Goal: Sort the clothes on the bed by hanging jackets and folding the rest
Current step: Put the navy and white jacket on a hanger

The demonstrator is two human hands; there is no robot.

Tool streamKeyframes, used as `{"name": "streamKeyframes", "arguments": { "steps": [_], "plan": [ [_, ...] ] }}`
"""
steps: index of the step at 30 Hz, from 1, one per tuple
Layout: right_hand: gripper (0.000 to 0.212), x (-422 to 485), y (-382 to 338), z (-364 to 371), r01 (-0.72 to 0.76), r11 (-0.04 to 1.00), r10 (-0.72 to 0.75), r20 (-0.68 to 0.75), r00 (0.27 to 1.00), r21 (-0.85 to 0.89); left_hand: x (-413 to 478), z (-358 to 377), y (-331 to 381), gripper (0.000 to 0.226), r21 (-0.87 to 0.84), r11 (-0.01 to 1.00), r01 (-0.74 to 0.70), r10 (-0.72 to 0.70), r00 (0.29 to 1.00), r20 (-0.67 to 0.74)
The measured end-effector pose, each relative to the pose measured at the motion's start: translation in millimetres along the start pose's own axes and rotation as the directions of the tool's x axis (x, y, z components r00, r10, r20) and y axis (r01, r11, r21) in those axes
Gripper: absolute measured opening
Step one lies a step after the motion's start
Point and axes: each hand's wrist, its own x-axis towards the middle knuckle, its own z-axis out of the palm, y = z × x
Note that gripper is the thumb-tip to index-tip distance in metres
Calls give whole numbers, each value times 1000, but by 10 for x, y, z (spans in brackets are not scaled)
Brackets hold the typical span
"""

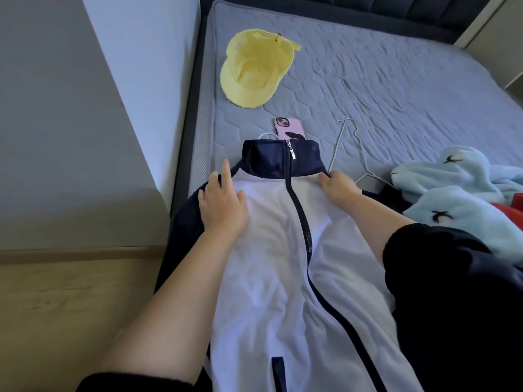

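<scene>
Jacket [268, 250] lies lengthwise, collar [271, 158] pointing away; left fingers [225, 168] spread flat, right fingers [326, 180] pinching its shoulder.

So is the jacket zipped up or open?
Zipped up. The jacket has its zip pull at the top of the collar, and both white halves meet.

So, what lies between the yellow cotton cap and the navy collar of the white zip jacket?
A rectangular pink-cased phone, its near end hidden by the navy jacket collar, in the head view.
</scene>
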Motion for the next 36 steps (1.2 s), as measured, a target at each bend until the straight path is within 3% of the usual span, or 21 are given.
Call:
{"name": "streamKeyframes", "arguments": {
  "steps": [4,8,11,15,18,23,26,28,32,35,36],
  "plan": [
    [27,-46,50,-69,84,996,-84,-26,996,1,56,-58,-57,47,159,987,39,-56,993,101],
    [37,-239,51,-192,212,971,-190,-175,966,111,21,-224,-16,46,164,983,84,-106,986,131],
    [18,-414,-8,-418,279,939,-224,-262,939,198,-43,-486,108,54,61,994,85,-90,992,85],
    [11,-702,-102,-873,336,899,-224,-366,903,280,-153,-969,409,49,-212,977,-7,24,997,76],
    [16,-954,-200,-1286,397,852,-235,-428,873,341,-235,-1375,654,42,-203,972,-119,127,992,26],
    [24,-1501,-400,-2006,551,730,-250,-592,766,405,-362,-2218,1104,25,-197,939,-282,271,959,-80],
    [29,-1888,-542,-2401,634,666,-255,-679,689,394,-512,-2782,1360,27,-148,921,-361,333,925,-185],
    [29,-2129,-651,-2615,680,628,-257,-723,641,379,-639,-3131,1470,21,-72,931,-359,334,913,-234],
    [26,-2649,-944,-2930,759,546,-299,-763,573,356,-979,-3907,1531,36,5,939,-344,332,901,-281],
    [18,-3083,-1268,-3073,805,488,-334,-780,530,338,-1322,-4540,1455,12,-3,948,-317,300,899,-320],
    [13,-3237,-1383,-3108,817,467,-338,-786,518,338,-1431,-4740,1421,16,-17,952,-305,283,902,-327]
  ]
}}
